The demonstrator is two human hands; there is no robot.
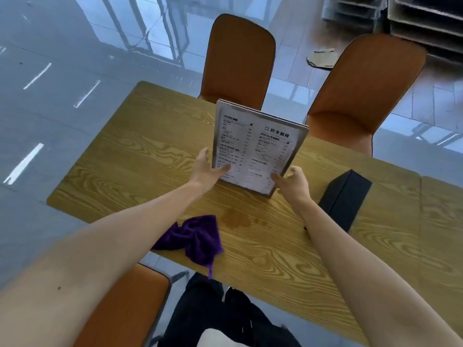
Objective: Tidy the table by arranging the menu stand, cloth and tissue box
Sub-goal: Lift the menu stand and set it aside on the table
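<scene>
Upright menu stand (258,146) between both hands, left hand (206,169) and right hand (292,181) grips pinching its lower edges

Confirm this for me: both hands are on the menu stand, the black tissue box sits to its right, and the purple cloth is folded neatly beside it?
Not quite. In the head view the purple cloth lies crumpled at the table's near edge, not folded. The rest holds: left hand, right hand, menu stand, tissue box.
</scene>
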